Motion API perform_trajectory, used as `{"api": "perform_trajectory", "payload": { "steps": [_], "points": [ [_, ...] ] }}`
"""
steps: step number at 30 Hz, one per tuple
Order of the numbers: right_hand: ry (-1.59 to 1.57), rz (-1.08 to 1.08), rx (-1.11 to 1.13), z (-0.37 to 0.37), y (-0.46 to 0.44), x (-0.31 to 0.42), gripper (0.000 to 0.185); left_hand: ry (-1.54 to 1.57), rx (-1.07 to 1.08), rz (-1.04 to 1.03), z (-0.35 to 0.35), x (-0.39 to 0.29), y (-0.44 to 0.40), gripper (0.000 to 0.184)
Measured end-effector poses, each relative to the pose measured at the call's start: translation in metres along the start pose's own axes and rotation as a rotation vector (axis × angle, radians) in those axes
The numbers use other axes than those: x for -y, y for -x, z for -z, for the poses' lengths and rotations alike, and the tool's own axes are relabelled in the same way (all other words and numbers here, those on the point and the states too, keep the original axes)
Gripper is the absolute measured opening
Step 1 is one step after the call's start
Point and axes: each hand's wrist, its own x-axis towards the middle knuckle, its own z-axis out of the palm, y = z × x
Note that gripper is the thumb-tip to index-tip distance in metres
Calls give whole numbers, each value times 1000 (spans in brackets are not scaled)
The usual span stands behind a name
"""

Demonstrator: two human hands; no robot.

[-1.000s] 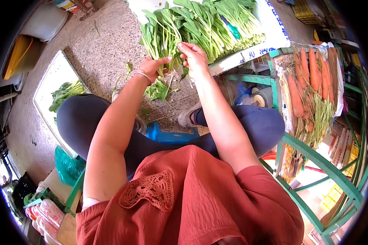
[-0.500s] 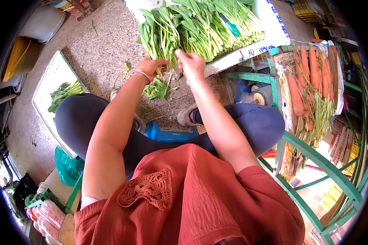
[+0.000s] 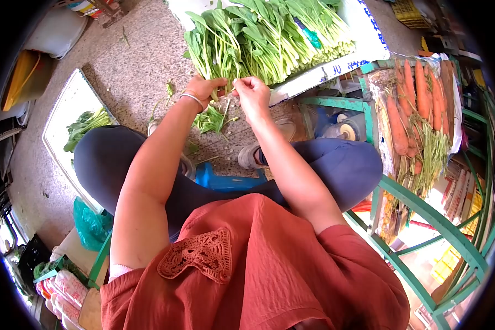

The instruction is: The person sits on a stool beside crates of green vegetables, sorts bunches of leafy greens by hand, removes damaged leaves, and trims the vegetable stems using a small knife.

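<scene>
My left hand (image 3: 204, 89), with a bracelet at the wrist, is closed round the stem ends of a bunch of leafy greens (image 3: 214, 47). Close by on the right, my right hand (image 3: 252, 93) is pinched at the lower stems; what lies between its fingertips is too small to make out. More greens (image 3: 280, 44) lie side by side in a white foam box (image 3: 371, 41) with blue printing. A green-handled tool (image 3: 310, 36) rests on them. Loose trimmed leaves (image 3: 209, 120) lie on the floor below my hands.
A white foam tray (image 3: 60, 118) with a small bunch of greens (image 3: 86, 127) lies left of my knee. Carrots (image 3: 396, 126) sit on a green metal frame (image 3: 432, 212) at right. A blue stool (image 3: 228, 182) is between my legs. A green bag (image 3: 92, 223) hangs at left.
My right hand has moved down and slightly left, away from the upper stems to the stem ends beside my left hand. My left hand has stayed nearly in place, holding the bunch.
</scene>
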Motion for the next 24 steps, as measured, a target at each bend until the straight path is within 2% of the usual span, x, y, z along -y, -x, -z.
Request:
{"api": "perform_trajectory", "payload": {
  "steps": [6,8,12,13,16,18,20,22,24],
  "points": [
    [-127,47,48,-7,10,-16,13,41,46,-45,2,8,-8,19],
    [33,221,59,-10,7,-25,13,70,44,-74,3,13,-12,16],
    [116,206,113,-13,18,-27,15,62,-59,-108,6,17,-16,16],
    [233,332,128,-13,24,-24,12,28,-55,-117,9,20,-20,19],
    [181,290,170,-14,33,-27,11,67,-32,-93,7,18,-20,22],
    [87,246,135,-10,33,-22,10,-42,-24,37,7,10,-16,21],
    [-2,196,107,0,32,-10,9,63,-19,-15,5,8,-9,17],
    [-178,249,105,6,29,11,9,53,4,35,6,5,-9,17],
    [-66,433,71,8,18,24,11,57,-11,39,4,2,-5,19]
  ]
}}
